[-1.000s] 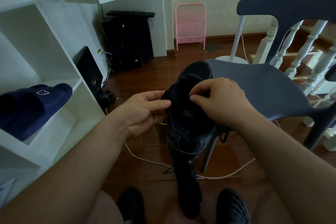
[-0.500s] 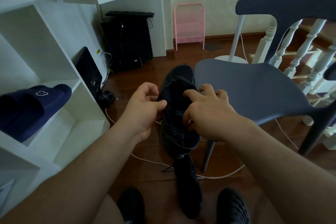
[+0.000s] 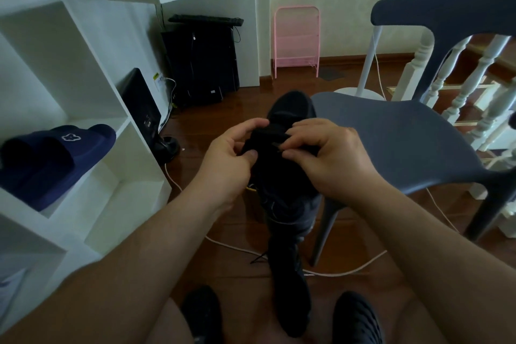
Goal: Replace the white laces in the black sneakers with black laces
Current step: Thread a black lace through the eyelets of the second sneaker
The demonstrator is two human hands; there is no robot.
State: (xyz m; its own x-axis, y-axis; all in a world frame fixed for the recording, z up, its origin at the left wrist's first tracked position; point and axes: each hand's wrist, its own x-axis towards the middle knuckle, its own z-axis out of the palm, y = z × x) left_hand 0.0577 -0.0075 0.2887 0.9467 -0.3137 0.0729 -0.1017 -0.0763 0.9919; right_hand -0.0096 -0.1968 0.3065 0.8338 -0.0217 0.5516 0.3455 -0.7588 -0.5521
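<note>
Head view: left hand (image 3: 229, 159), right hand (image 3: 329, 159) grip black sneaker (image 3: 282, 176).

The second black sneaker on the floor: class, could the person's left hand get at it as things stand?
Probably not yet. The left hand grips the held sneaker together with the right hand. The second sneaker lies below with nothing over it, so a freed hand could likely drop to it.

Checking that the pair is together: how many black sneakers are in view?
2. One black sneaker is held up between the left hand and right hand; the other sneaker lies on the floor below, between the person's feet.
</note>
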